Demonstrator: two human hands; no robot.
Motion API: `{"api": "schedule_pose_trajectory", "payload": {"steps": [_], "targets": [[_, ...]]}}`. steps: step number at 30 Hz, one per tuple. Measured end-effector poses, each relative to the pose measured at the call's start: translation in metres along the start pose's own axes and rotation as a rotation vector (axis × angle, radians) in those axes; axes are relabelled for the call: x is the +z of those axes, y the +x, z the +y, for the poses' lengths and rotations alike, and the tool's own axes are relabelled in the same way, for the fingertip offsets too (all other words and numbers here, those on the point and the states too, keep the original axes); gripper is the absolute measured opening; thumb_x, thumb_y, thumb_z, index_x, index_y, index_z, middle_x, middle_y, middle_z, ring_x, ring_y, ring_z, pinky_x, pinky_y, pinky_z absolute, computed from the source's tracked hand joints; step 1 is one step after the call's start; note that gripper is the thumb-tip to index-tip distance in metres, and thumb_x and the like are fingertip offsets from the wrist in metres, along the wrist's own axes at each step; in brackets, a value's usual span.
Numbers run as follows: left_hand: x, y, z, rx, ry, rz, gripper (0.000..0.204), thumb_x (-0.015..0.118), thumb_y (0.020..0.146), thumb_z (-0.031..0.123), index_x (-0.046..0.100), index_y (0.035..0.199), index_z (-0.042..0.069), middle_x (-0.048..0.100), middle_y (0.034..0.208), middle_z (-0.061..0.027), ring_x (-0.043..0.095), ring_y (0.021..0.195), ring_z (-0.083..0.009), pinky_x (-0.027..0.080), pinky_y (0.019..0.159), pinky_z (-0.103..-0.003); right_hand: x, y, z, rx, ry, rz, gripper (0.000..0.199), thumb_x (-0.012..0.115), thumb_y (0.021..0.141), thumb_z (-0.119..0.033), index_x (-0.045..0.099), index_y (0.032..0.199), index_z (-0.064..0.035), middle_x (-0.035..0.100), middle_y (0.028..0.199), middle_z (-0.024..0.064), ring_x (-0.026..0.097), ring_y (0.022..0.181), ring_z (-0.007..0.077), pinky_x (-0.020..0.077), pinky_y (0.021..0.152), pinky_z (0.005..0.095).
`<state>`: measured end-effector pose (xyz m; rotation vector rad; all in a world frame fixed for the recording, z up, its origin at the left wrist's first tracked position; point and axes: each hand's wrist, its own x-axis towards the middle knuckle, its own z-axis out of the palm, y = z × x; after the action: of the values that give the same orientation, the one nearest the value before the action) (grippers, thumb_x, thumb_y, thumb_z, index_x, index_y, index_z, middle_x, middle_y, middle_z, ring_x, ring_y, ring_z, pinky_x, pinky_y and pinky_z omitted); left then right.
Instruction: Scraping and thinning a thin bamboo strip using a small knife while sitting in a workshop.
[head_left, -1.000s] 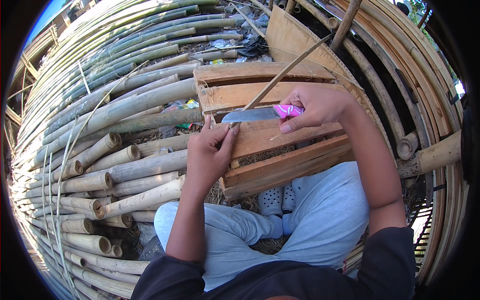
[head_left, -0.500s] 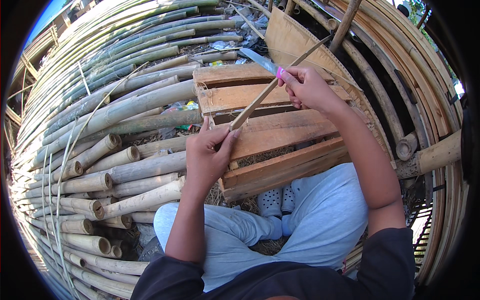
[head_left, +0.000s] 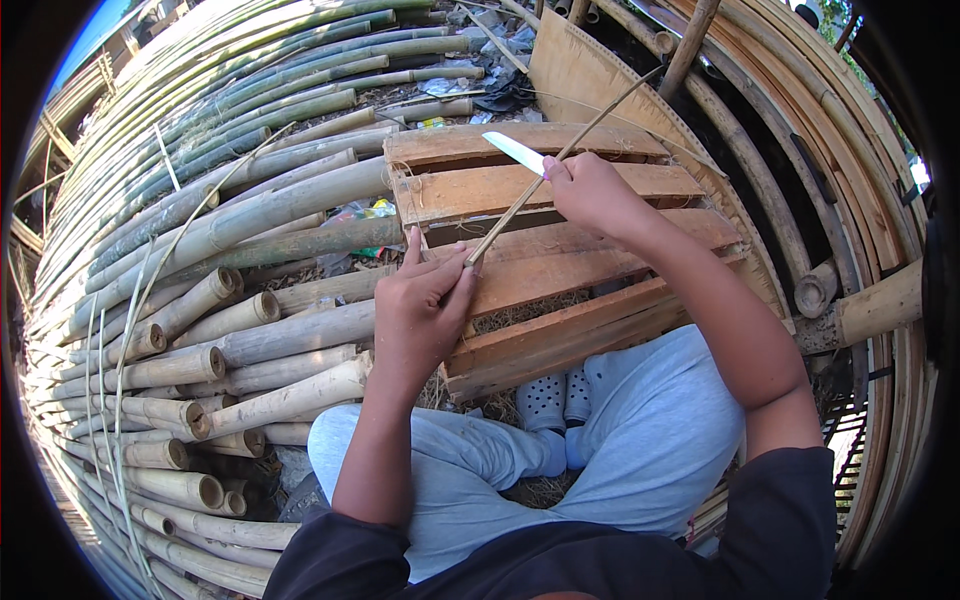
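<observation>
A long, thin bamboo strip [head_left: 520, 205] slants over the slatted wooden crate [head_left: 560, 255], rising away to the right. My left hand [head_left: 425, 305] pinches its near end between thumb and fingers, above the crate's left side. In my right hand [head_left: 592, 195] is a knife [head_left: 515, 153], its bright blade pointing to the left and away from me. The blade's base lies by the strip, about halfway along it; whether the edge touches the strip I cannot tell. My right fingers hide the knife's handle.
Cut bamboo poles [head_left: 270, 330] lie piled along the left. A curved plywood sheet [head_left: 600, 75] stands behind the crate. Long planks and poles [head_left: 840, 120] run along the right. My crossed legs and spotted clogs [head_left: 543, 402] are just below the crate.
My right hand has moved slightly down and toward me with the knife, and the blade has turned, showing brighter. The strip has rolled to show a narrower side. My left hand has barely shifted.
</observation>
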<state>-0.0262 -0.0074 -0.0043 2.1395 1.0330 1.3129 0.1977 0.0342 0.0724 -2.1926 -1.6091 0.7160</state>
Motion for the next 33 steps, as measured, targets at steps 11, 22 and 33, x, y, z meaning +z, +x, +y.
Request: {"api": "schedule_pose_trajectory", "payload": {"steps": [11,22,33], "targets": [[0.001,0.0,-0.006,0.031,0.013,-0.011,0.009,0.068,0.088,0.002,0.075,0.093,-0.002,0.072,0.09,-0.0242,0.072,0.093,-0.037,0.034,0.119,-0.055,0.02,-0.018,0.001,-0.056,0.115,-0.091,0.047,0.044,0.109,-0.039,0.06,0.085,-0.0021,0.049,0.058,0.0025,0.04,0.044,0.0143,0.0358,0.044,0.0346],[0.001,0.0,-0.006,0.017,0.01,-0.007,0.011,0.068,0.088,0.003,0.075,0.095,-0.003,0.072,0.088,-0.0243,0.072,0.09,-0.0383,0.034,0.119,-0.055,0.026,-0.041,-0.017,-0.09,0.071,-0.107,0.048,0.042,0.109,-0.038,0.062,0.089,0.0006,0.053,0.061,0.006,0.051,0.053,0.021,0.0437,0.053,0.0364],[-0.001,-0.001,-0.005,-0.002,0.008,-0.023,0.009,0.067,0.088,0.001,0.075,0.092,-0.002,0.071,0.082,-0.0244,0.072,0.083,-0.0379,0.035,0.118,-0.055,0.018,-0.047,-0.025,-0.033,0.143,-0.19,0.048,0.042,0.109,-0.037,0.068,0.097,0.0009,0.053,0.061,0.0062,0.047,0.045,0.0176,0.0415,0.045,0.0354]]}}
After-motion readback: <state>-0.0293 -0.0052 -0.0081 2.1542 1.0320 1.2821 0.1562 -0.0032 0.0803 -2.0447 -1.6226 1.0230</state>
